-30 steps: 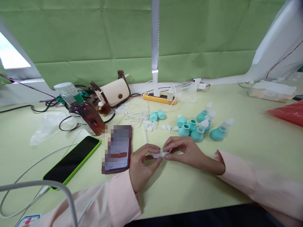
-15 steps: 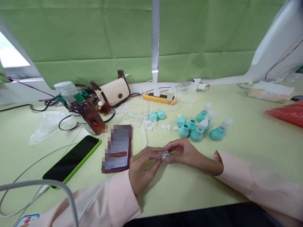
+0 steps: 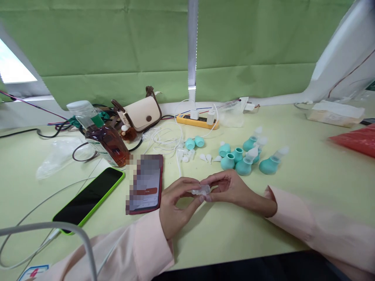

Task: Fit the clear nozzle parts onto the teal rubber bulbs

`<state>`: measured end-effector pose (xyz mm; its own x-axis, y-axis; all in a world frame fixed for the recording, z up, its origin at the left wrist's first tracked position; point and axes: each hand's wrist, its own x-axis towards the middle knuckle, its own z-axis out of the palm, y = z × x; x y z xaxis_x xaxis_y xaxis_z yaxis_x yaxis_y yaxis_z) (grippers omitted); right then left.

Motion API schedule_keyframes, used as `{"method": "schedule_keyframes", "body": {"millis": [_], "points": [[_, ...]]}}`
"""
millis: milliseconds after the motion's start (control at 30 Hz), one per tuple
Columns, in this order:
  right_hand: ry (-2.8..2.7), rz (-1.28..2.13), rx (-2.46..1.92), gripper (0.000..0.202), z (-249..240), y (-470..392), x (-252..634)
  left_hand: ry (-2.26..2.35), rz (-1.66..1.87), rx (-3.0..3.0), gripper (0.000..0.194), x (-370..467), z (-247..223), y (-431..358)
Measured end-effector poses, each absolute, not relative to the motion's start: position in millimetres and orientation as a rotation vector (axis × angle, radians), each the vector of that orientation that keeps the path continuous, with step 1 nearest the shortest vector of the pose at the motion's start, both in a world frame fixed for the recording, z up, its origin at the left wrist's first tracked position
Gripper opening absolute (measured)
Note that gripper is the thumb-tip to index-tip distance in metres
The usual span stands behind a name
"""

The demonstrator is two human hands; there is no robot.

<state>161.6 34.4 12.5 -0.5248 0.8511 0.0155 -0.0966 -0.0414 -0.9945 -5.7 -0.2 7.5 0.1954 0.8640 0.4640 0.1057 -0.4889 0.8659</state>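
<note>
Between our two hands the tube (image 3: 201,190) has shifted a little since half a second ago, and we see more of its clear side now. Our left hand (image 3: 172,207) has a nearly closed grip, thumb and fingers pinching the tube's left part. Our right hand (image 3: 231,190) is just as narrow in its grip, fingertips about the tube's right end, so we have one tube in two hands, above the worktop (image 3: 258,226).

Beyond our hands we count nine teal bulbs (image 3: 227,161): two by themselves near the middle, seven grouped further right. Of the seven, four wear clear nozzles (image 3: 250,155), two show open necks, and one lies tipped at the back. Three white tips (image 3: 209,159) lie left of that group; beside the separate pair is a small heap of clear parts (image 3: 191,155), too jumbled for us to count.

We also see two phones (image 3: 89,199) left of our left hand, one bottle (image 3: 107,142), one handbag (image 3: 143,114) behind it, and one power strip (image 3: 190,120) with two plugs (image 3: 211,117).
</note>
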Motion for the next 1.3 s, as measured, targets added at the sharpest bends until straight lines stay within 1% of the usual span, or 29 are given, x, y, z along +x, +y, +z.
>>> {"method": "schedule_keyframes", "body": {"millis": [267, 567, 900, 1100, 1300], "points": [[-1.528, 1.641, -0.794, 0.027, 17, 32, 163, 0.9, 1.354, 1.773, 0.022, -6, 8, -3], [-1.513, 1.634, -0.83, 0.029, 15, 27, 160, 0.877, 1.331, 1.797, 0.023, -8, 10, -3], [-1.531, 1.641, -0.833, 0.034, 14, 26, 160, 0.895, 1.394, 1.834, 0.02, -7, 8, -1], [-1.569, 1.554, -0.912, 0.029, 16, 20, 157, 0.936, 1.31, 1.797, 0.018, -8, 9, 0], [-1.847, 1.299, -0.925, 0.022, 15, 21, 159, 1.022, 1.232, 1.51, 0.019, -6, 10, 0]]}}
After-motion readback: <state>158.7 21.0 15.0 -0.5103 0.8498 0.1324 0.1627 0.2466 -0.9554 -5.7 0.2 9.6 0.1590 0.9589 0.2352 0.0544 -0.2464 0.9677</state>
